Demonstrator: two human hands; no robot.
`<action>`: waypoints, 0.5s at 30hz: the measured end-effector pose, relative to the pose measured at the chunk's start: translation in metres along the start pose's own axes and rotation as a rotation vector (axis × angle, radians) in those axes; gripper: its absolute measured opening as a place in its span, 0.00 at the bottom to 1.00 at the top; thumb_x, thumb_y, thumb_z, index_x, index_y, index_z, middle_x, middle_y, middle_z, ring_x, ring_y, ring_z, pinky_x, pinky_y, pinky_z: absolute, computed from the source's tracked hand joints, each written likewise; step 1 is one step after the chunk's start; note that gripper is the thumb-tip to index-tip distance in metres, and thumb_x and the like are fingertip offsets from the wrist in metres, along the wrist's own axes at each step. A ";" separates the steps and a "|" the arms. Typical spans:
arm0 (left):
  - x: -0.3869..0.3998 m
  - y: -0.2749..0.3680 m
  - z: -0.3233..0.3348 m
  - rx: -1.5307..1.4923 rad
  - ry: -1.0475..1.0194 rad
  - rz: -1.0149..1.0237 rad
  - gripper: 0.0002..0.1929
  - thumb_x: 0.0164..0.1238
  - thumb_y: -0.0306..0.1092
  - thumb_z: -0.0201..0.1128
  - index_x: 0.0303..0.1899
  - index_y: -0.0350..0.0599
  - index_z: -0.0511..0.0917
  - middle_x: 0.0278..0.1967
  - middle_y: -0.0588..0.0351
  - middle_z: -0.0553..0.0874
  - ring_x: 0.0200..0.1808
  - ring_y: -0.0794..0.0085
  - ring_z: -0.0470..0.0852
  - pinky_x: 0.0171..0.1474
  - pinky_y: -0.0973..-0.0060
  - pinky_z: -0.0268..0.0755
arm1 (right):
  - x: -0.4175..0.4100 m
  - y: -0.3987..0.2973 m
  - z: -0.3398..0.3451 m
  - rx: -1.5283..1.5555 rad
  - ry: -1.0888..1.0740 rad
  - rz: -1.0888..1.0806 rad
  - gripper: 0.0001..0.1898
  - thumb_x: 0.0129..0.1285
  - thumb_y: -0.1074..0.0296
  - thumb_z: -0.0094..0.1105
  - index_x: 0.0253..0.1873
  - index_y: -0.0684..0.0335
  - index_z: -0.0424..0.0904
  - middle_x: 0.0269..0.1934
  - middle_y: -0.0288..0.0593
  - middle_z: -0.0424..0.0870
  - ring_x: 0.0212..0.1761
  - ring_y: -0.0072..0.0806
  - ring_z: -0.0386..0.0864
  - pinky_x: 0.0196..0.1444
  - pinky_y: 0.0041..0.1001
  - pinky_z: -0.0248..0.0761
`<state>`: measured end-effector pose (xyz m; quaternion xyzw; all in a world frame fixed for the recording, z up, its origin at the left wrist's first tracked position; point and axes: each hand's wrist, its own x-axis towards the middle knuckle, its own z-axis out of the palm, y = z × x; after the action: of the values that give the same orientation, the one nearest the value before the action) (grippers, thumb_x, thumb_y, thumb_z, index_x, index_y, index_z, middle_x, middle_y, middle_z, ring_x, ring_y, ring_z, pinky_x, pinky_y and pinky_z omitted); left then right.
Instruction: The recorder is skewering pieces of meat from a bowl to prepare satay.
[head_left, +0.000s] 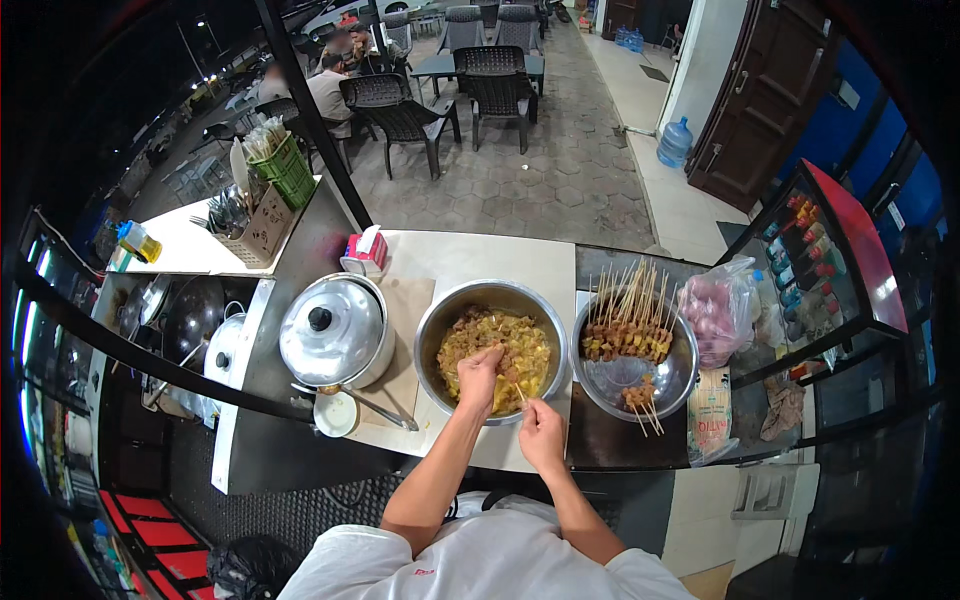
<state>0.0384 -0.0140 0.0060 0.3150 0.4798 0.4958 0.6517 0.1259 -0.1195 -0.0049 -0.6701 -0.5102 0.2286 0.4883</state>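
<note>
A large steel bowl (426, 375) in front of me holds marinated meat pieces (469, 330) in a yellow sauce. Over its near half, my left hand (478, 375) pinches a piece of meat at the far end of a bamboo skewer (520, 393). My right hand (543, 433) grips the skewer's lower end at the bowl's near rim. To the right, a second steel bowl (600, 386) holds several loaded meat skewers (626, 341), their bare sticks pointing away. A smaller group of skewers (639, 396) leans on its near rim, sticks towards me.
Left of the bowls stand a lidded aluminium pot (330, 330), a small white bowl (336, 415), tongs (382, 411) and a tissue box (365, 253). A plastic bag of reddish round items (716, 304) and a skewer packet (709, 412) lie right. A black post (315, 112) rises beyond the counter.
</note>
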 end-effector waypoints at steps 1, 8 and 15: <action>0.001 -0.002 0.001 0.020 -0.004 0.005 0.09 0.64 0.28 0.57 0.31 0.30 0.81 0.28 0.53 0.83 0.26 0.77 0.78 0.29 0.81 0.70 | -0.001 0.006 0.004 0.234 0.023 0.018 0.10 0.68 0.68 0.50 0.37 0.68 0.77 0.14 0.32 0.69 0.11 0.21 0.63 0.15 0.26 0.58; 0.005 -0.007 -0.001 0.002 0.002 -0.019 0.09 0.64 0.28 0.58 0.34 0.29 0.80 0.29 0.50 0.83 0.26 0.75 0.78 0.27 0.78 0.71 | 0.006 -0.012 -0.014 0.918 -0.309 0.769 0.09 0.70 0.68 0.47 0.40 0.65 0.75 0.13 0.26 0.56 0.10 0.12 0.49 0.12 0.18 0.43; 0.007 0.010 -0.003 -0.155 -0.091 -0.162 0.14 0.69 0.35 0.51 0.43 0.33 0.77 0.37 0.51 0.83 0.37 0.70 0.81 0.39 0.71 0.74 | 0.013 -0.005 -0.018 0.856 -0.327 0.613 0.10 0.71 0.67 0.47 0.40 0.66 0.76 0.14 0.24 0.58 0.12 0.11 0.52 0.14 0.17 0.45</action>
<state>0.0324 -0.0041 0.0114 0.2461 0.4338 0.4622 0.7333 0.1432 -0.1152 0.0100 -0.4851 -0.2225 0.6486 0.5427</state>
